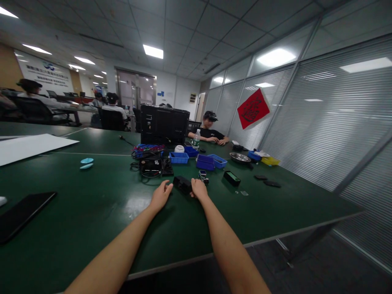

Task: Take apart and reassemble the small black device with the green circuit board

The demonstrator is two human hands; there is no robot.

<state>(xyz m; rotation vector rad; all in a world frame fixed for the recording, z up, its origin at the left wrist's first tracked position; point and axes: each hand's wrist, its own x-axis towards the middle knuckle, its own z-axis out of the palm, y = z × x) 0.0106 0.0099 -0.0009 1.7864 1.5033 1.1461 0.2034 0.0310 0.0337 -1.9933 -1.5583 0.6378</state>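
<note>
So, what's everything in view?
Table: one, green, foreground
Monitor: one, black, far side
Bottle: one, clear, beside monitor
Bins: several, blue, central
Rounded object: one, white, by bins
Cables: several, multicoloured, left of bins
Dish: one, silver, beside bins
Tray: one, yellow, far right
Slabs: two, black, right
Case: one, black, near slabs
Oval pieces: two, blue, left
Flat device: one, black, left edge
Sheet: one, white, far left
Poster: one, red, right wall
Person: one, dark top, across table
Others: several, white tops, background
Box: one, black, picture centre
Left grip: one, bare, beside box
Right grip: one, bare, touching box
</note>
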